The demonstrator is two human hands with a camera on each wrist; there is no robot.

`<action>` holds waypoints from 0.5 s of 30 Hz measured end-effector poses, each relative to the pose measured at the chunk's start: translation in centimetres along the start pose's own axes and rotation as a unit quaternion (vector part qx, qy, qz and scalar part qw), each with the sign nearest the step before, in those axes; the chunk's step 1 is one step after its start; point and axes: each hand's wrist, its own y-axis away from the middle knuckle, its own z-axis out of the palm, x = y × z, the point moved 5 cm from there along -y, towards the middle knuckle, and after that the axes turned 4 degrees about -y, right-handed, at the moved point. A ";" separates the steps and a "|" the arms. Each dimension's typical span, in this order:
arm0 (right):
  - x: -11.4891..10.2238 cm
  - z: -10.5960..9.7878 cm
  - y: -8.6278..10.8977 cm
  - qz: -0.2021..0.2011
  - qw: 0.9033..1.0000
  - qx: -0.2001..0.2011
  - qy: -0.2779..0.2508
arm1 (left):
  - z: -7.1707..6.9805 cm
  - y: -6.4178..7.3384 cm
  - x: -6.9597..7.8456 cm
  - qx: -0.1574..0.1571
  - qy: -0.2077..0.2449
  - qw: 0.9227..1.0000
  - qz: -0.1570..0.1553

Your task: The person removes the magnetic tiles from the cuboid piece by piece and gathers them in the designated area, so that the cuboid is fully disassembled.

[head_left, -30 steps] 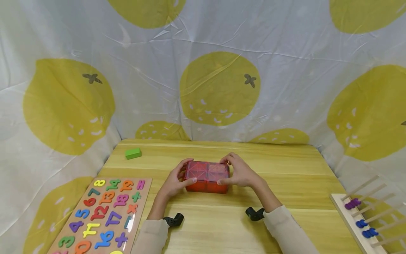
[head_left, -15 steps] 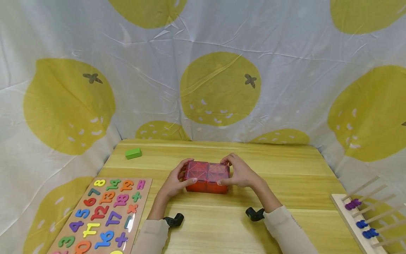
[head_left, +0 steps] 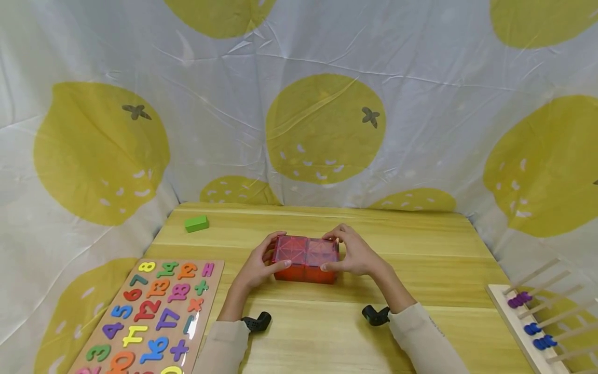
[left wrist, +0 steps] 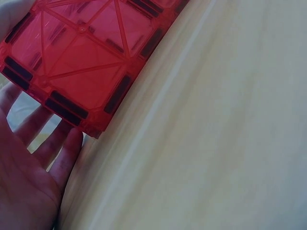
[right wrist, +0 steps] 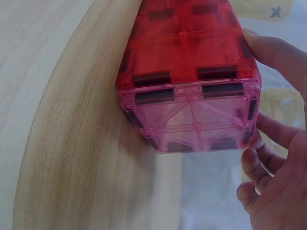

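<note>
A box built of see-through red and pink magnetic tiles [head_left: 306, 273] sits on the wooden table, two squares wide. At its left end my left hand [head_left: 258, 267] grips it, thumb on the near top edge and fingers reaching round to the back. My right hand [head_left: 357, 255] holds the right end in a like way. In the left wrist view, fingers [left wrist: 69, 148] lie by the lower corner of a red tile [left wrist: 81, 72]. The right wrist view shows a pink tile [right wrist: 192, 120] closing the right end, with dark magnets along its edges.
A board of coloured numbers [head_left: 154, 311] lies at the left front. Further back on that side is a green block [head_left: 196, 224]. At the right edge stands a wooden counting rack [head_left: 523, 327] with purple and blue beads on pegs. A lemon-print curtain [head_left: 420, 67] hangs behind the table.
</note>
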 end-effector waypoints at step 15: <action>-0.3 -0.1 0.0 -0.010 1.000 0.017 -0.007 | 0.0 -0.1 0.1 -0.002 0.002 1.000 0.001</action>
